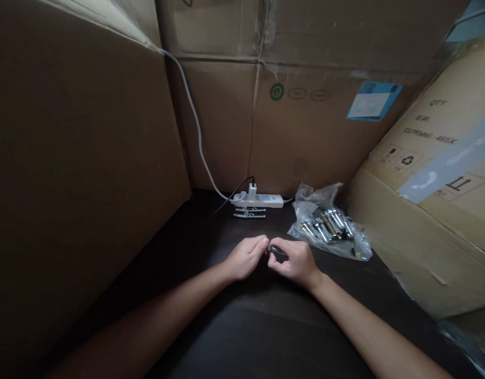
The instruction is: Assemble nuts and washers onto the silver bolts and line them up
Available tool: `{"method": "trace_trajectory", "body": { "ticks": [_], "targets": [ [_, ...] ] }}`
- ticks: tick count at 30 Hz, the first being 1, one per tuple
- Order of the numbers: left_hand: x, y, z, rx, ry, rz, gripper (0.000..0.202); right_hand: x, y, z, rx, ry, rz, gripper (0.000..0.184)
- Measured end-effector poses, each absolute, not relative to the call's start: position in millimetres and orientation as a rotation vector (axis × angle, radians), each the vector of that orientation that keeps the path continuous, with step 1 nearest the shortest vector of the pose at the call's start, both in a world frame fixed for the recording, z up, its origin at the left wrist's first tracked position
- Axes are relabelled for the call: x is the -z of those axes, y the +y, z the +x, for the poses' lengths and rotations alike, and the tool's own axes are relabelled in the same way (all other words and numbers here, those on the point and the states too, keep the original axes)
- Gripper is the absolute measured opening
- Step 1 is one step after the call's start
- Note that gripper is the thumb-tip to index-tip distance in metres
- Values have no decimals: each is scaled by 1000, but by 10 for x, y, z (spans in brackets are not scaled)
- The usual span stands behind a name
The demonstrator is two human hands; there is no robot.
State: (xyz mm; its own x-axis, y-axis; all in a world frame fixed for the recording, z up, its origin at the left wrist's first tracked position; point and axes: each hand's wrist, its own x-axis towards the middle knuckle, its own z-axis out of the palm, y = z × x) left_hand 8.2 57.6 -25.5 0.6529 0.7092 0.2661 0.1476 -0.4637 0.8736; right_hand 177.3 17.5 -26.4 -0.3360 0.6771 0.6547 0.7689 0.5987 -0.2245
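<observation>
Above the dark table, my right hand (296,262) is closed around a small metal expansion bolt (279,251), with thumb and fingers curled about it. My left hand (247,258) meets it from the other side, its fingers closed at the bolt's left end. Much of the bolt is hidden by my fingers. Beyond my hands lie two long thin bolts (249,216), with small rings, nuts or washers, between them. To the right, a clear plastic bag (317,196) holds several silvery expansion bolts (329,225), one of them more brassy.
A white power strip (270,200) with a plug and cables runs along the back. Large cardboard boxes form walls at the left (88,131), back (305,137) and right (416,247). The dark table (242,337) extends toward me between my forearms.
</observation>
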Motion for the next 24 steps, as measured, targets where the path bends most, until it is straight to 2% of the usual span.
{"method": "trace_trajectory", "body": {
  "ticks": [3, 5, 8, 13, 15, 21, 24],
  "targets": [
    [209, 537, 73, -890, 662, 1985, 14, 270, 186, 1786, 178, -2087, -1174, 9],
    [192, 525, 73, -871, 645, 2001, 10, 276, 191, 1795, 171, -2092, -1189, 9],
    [211, 547, 84, -842, 665, 2046, 11, 278, 189, 1795, 168, -2098, -1190, 10],
    [287, 614, 102, -750, 681, 2061, 36, 274, 183, 1780, 179, -2096, -1165, 8],
    [289, 614, 98, -752, 686, 2049, 38, 274, 186, 1780, 167, -2092, -1167, 9],
    [213, 553, 77, -840, 664, 2037, 13, 281, 192, 1796, 173, -2089, -1185, 9],
    [210, 551, 83, -799, 674, 2093, 13, 280, 190, 1795, 159, -2102, -1173, 10]
  ]
}}
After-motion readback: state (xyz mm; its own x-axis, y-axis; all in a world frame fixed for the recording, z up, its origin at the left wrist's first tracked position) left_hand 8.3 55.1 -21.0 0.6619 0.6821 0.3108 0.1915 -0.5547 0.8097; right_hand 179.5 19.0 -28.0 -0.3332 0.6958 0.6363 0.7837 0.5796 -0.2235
